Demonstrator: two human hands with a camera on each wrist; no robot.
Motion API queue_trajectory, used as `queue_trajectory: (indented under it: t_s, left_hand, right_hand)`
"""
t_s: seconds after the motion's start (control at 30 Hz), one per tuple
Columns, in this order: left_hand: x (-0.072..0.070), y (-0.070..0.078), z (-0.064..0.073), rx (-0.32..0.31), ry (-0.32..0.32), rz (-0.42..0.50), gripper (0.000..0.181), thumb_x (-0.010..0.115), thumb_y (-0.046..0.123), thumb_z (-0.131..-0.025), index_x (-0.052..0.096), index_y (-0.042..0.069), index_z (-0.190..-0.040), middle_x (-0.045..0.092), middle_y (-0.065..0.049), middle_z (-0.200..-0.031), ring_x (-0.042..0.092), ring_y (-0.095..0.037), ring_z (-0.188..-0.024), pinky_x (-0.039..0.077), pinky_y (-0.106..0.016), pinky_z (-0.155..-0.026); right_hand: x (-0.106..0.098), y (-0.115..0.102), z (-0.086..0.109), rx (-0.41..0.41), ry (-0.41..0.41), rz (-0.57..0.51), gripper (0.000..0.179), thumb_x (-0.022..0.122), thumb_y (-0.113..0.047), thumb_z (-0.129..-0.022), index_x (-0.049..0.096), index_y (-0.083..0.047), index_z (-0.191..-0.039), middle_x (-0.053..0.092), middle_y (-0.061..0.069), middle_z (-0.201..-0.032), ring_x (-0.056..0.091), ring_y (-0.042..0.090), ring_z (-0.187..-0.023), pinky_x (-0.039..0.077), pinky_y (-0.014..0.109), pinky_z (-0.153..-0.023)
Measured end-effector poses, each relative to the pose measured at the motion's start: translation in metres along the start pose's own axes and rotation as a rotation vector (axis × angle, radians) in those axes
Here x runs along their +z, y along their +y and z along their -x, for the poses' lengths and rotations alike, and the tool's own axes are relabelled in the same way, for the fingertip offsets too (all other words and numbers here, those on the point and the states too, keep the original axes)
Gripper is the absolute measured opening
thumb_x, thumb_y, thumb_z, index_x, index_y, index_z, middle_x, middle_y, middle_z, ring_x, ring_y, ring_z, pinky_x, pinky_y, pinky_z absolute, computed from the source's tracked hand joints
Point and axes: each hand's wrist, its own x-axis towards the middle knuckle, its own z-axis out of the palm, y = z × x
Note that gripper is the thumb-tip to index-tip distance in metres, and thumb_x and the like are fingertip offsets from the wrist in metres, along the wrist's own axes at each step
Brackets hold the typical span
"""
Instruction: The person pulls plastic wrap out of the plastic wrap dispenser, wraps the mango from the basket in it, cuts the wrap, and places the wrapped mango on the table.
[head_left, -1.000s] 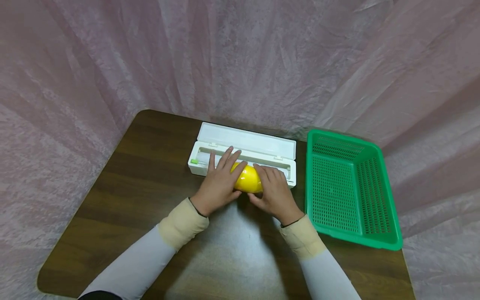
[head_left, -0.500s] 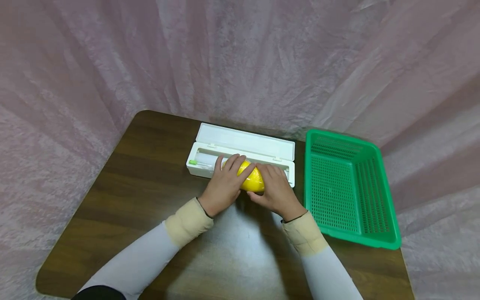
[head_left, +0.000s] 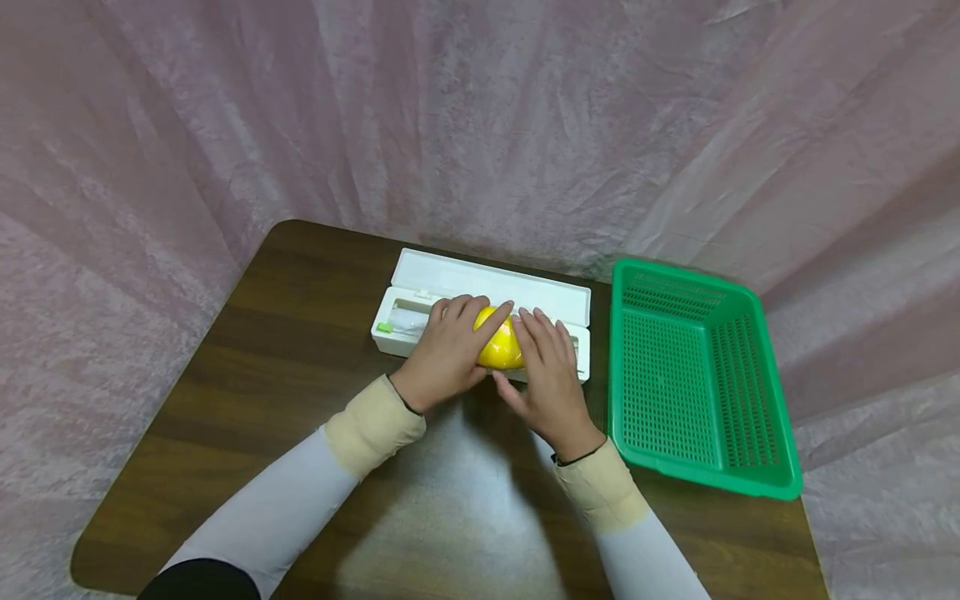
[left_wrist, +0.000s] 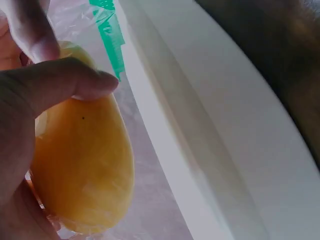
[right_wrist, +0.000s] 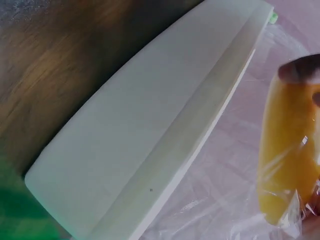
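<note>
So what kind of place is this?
Perhaps a little curtained-off work spot, though I can't be sure: a dark, wooden-looking table stands in front of pinkish curtains, with an open white box and a green basket on it.

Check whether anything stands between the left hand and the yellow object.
Only clear film may: it clings to part of the yellow object, which the left hand holds. Whether it runs under the thumb, I cannot tell. The box is off to one side, not between.
</note>
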Motion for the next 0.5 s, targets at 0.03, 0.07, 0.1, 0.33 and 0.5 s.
queue_trajectory:
  t_s: [0.03, 0.07, 0.1, 0.33, 0.5]
  left_hand:
    - [-0.001, -0.001, -0.002, 0.001, 0.001, 0.002, 0.094, 0.092, 0.034, -0.069, 0.045, 0.013, -0.148, 0.055, -0.015, -0.134, 0.054, -0.034, -0.121, 0.044, -0.051, -0.101]
    - [-0.003, -0.002, -0.003, 0.0, -0.002, 0.007, 0.094, 0.092, 0.035, -0.069, 0.046, 0.013, -0.147, 0.056, -0.015, -0.134, 0.054, -0.035, -0.121, 0.045, -0.051, -0.1]
    - [-0.004, -0.003, -0.004, -0.005, -0.01, 0.014, 0.093, 0.092, 0.036, -0.069, 0.046, 0.012, -0.146, 0.056, -0.015, -0.134, 0.054, -0.035, -0.121, 0.045, -0.051, -0.099]
    - [-0.008, -0.011, -0.016, -0.032, -0.088, 0.07, 0.084, 0.086, 0.036, -0.073, 0.048, 0.013, -0.145, 0.055, -0.014, -0.134, 0.053, -0.035, -0.124, 0.046, -0.051, -0.098]
    - [-0.013, -0.018, -0.027, -0.043, -0.144, 0.114, 0.083, 0.083, 0.036, -0.075, 0.048, 0.014, -0.146, 0.054, -0.013, -0.134, 0.051, -0.034, -0.125, 0.045, -0.051, -0.098]
  right_hand:
    - [0.0, -0.001, -0.001, 0.002, 0.014, 0.015, 0.081, 0.08, -0.032, -0.084, 0.042, -0.003, -0.15, 0.048, 0.018, -0.151, 0.038, 0.038, -0.146, 0.024, 0.063, -0.12]
    - [0.0, -0.002, -0.001, 0.005, 0.021, 0.034, 0.08, 0.08, -0.031, -0.084, 0.043, -0.004, -0.15, 0.048, 0.017, -0.151, 0.038, 0.038, -0.146, 0.024, 0.063, -0.12]
    - [0.0, -0.003, -0.002, 0.012, 0.021, 0.053, 0.08, 0.08, -0.03, -0.083, 0.043, -0.004, -0.15, 0.048, 0.017, -0.151, 0.037, 0.038, -0.146, 0.023, 0.063, -0.12]
    - [0.002, -0.003, -0.011, 0.059, 0.003, 0.136, 0.081, 0.084, -0.027, -0.081, 0.044, -0.006, -0.148, 0.048, 0.016, -0.151, 0.038, 0.038, -0.146, 0.024, 0.063, -0.12]
    - [0.004, 0.001, -0.02, 0.076, 0.012, 0.147, 0.086, 0.088, -0.027, -0.078, 0.044, -0.007, -0.149, 0.048, 0.016, -0.15, 0.04, 0.037, -0.144, 0.026, 0.062, -0.119]
